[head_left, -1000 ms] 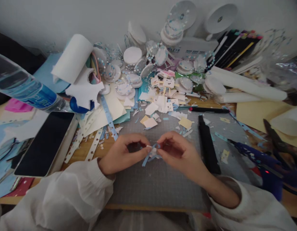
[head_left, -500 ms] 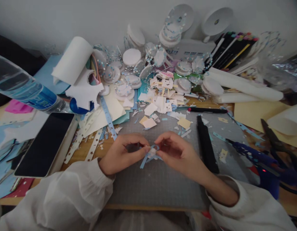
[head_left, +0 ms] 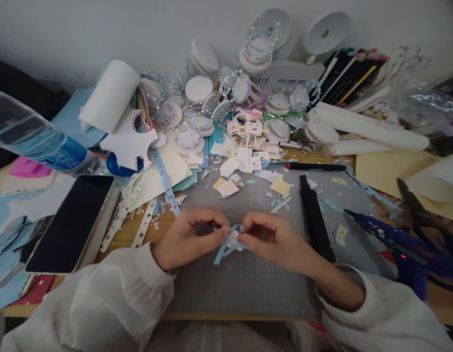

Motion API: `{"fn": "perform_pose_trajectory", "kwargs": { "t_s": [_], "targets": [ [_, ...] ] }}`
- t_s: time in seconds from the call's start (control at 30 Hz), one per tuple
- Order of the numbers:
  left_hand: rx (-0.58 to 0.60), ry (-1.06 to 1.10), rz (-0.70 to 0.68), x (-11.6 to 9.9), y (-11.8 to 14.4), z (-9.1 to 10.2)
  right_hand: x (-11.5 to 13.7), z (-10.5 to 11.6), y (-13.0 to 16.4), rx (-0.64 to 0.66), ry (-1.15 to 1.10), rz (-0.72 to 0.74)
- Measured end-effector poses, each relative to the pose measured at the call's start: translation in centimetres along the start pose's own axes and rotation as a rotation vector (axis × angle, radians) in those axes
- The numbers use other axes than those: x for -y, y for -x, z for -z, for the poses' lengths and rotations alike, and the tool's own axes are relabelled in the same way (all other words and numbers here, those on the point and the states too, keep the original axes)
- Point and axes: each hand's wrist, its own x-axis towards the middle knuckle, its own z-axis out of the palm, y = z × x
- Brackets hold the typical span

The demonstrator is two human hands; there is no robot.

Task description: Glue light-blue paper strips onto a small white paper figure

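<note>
Between my hands is a small bow-like piece of light blue paper strips (head_left: pixel 221 252) with a white middle. A loop rises at its top and a tail hangs toward the lower left. My left hand (head_left: pixel 195 237) pinches its left side between thumb and index finger. On the other side, my right hand (head_left: pixel 274 239) has its thumb and index finger closed on the right part of the loop. The fingertips hide some of the strips. Both hands are just above the grey cutting mat (head_left: pixel 241 293).
Paper scraps and small smiling paper figures (head_left: pixel 253 128) lie beyond my hands. Rightward are a black pen-like tool (head_left: pixel 316 220), a blue glue gun (head_left: pixel 391 234) with a red light, and scissors (head_left: pixel 419 215). A phone (head_left: pixel 70 222) and water bottle (head_left: pixel 39 137) are on the left.
My right hand has dropped slightly and its fingers have drawn closer together at the loop. The blue tail hangs a little lower. The view has shifted slightly.
</note>
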Motion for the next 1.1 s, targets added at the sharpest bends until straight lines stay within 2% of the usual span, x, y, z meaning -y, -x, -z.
{"fn": "perform_pose_trajectory", "kwargs": {
  "t_s": [0.17,0.4,0.57,0.97,1.1],
  "targets": [
    [0.015,0.075,0.049,0.23,-0.01,-0.09,-0.22,-0.08,0.11,0.01,-0.023,-0.002],
    [0.055,0.261,0.179,0.51,0.1,-0.1,-0.33,-0.15,0.04,0.065,-0.179,-0.063],
    [0.067,0.337,0.211,0.49,0.09,-0.15,-0.44,-0.26,0.0,0.081,-0.254,-0.09],
    [0.031,0.292,0.218,0.4,0.09,-0.26,-0.6,-0.27,-0.22,0.04,-0.252,-0.098],
    [0.005,0.185,0.14,0.13,-0.09,-0.42,-0.53,-0.08,-0.35,0.001,-0.24,-0.082]
  ]
}}
